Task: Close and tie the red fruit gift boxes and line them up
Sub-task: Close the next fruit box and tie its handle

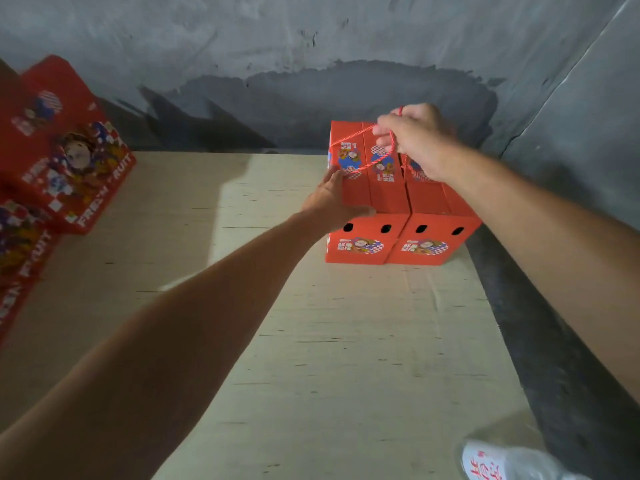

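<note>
A: Where was the box in hand?

B: The red cardboard fruit gift box with the cartoon print (367, 192) sat at the far right of the pale plywood floor sheet (311, 341), close to the grey plastered wall (311, 64). It touched a second, matching red box (436, 216) on its right, the two near faces level.

A: And the hands?

B: The right hand (415, 140) was curled round the red-and-white twisted cord handle (356, 157), pinching it above the lid. The left hand (332, 199) lay with straight fingers pressed against the box's left side, thumb across the near top edge.

A: How should that step be done well?

B: In my judgement, keep the left palm steady so the box stays squared to its neighbour while the cord is drawn snug. A straight upward pull seems safer; a sideways one could tip the box or open the lid seam.

A: Anything in the way?

B: Little. A leaning stack of flat red printed cartons marked "FRESH FRUIT" (62, 150) stood well apart at the far left. A white shoe with red lettering (502, 462) showed at the near right edge. The dark strip of bare floor (554, 375) along the right left scant room there, so the row would likely grow leftward.
</note>
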`<act>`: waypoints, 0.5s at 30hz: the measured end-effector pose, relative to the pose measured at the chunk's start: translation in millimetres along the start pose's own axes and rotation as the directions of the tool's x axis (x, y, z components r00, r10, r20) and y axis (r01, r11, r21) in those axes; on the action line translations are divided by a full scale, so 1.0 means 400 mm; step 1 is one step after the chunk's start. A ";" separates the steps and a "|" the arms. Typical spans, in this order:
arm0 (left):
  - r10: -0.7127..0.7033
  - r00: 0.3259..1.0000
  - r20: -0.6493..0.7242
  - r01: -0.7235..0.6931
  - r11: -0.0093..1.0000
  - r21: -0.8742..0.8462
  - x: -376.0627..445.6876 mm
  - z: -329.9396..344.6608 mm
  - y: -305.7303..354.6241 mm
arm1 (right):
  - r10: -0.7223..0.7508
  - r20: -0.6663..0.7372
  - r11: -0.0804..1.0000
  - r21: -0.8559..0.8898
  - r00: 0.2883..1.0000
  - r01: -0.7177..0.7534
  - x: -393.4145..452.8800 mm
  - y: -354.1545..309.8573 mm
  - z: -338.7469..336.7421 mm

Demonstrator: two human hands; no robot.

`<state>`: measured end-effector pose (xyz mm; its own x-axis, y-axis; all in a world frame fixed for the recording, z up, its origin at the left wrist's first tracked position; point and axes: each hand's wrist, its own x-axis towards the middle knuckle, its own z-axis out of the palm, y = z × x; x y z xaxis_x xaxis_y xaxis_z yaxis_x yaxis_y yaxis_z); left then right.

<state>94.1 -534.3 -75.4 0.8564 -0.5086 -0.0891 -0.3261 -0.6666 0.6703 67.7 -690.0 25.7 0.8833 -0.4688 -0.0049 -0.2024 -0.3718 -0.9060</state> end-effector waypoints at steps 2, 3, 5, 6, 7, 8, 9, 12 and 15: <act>0.002 0.999 -0.040 -0.004 0.999 -0.035 -0.016 0.013 0.001 | -0.044 -0.055 0.976 -0.215 0.997 0.031 0.000 0.014 0.000; 0.004 0.998 -0.067 -0.008 0.998 -0.055 -0.027 0.018 0.003 | -0.055 -0.078 0.958 -0.286 0.995 0.030 -0.005 0.013 -0.004; 0.006 0.994 -0.110 -0.015 0.996 -0.084 -0.060 0.021 0.016 | -0.088 -0.044 0.931 -0.358 0.995 0.066 -0.027 0.001 -0.021; 0.007 0.993 -0.115 -0.019 0.995 -0.102 -0.079 0.018 0.026 | -0.126 0.003 0.910 -0.399 0.992 0.116 -0.045 -0.005 -0.031; 0.009 0.993 -0.115 -0.025 0.991 -0.135 -0.099 0.011 0.040 | -0.168 0.055 0.872 -0.458 0.984 0.174 -0.068 -0.013 -0.043; 0.008 0.993 -0.115 -0.030 0.982 -0.186 -0.122 -0.002 0.058 | -0.203 0.106 0.829 -0.510 0.973 0.229 -0.094 -0.020 -0.055; 0.024 0.992 -0.126 -0.053 0.970 -0.235 -0.148 -0.021 0.076 | -0.230 0.151 0.793 -0.543 0.961 0.275 -0.127 -0.030 -0.064; 0.085 0.975 -0.203 -0.138 0.954 -0.266 -0.247 -0.085 0.117 | -0.266 0.239 0.756 -0.549 0.934 0.356 -0.249 -0.060 -0.078; 0.098 0.959 -0.265 -0.177 0.939 -0.296 -0.392 -0.174 0.162 | -0.336 0.230 0.766 -0.497 0.913 0.407 -0.397 -0.124 -0.082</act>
<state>-33.6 -459.8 33.4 0.8956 -0.4089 0.1750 -0.3394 -0.3742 0.8630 -76.3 -623.6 85.4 0.9720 -0.1191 0.2028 -0.0057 -0.8740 -0.4859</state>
